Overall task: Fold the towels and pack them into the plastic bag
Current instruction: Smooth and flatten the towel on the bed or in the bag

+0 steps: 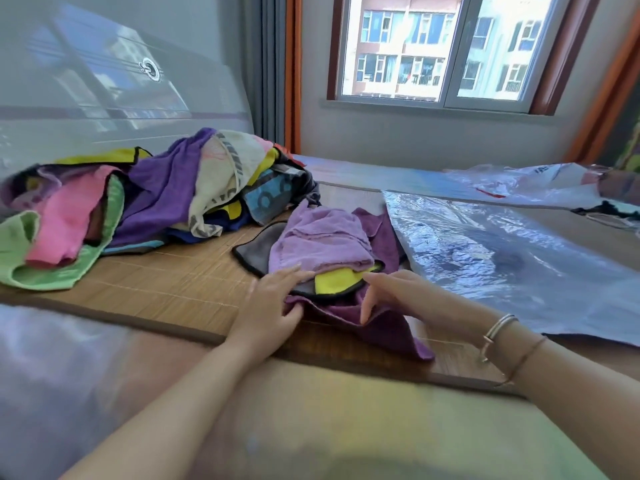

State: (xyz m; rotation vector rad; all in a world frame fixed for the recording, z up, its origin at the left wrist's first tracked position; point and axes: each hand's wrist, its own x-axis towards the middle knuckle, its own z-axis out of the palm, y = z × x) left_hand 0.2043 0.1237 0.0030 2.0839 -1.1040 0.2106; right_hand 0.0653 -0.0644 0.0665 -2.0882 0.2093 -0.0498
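A small heap of towels lies in front of me on the bamboo mat: a lilac towel on top, a yellow one and a grey black-edged one under it, and a dark purple towel at the bottom. My left hand pinches the near edge of the dark purple towel, fingers lying on the heap. My right hand hovers over the same towel with fingers pointing down, touching it lightly. A clear plastic bag lies flat to the right.
A big pile of mixed towels in pink, green, purple, cream and blue sits at the left of the bamboo mat. Another crumpled white plastic bag lies far right. A headboard stands at the left and a window behind.
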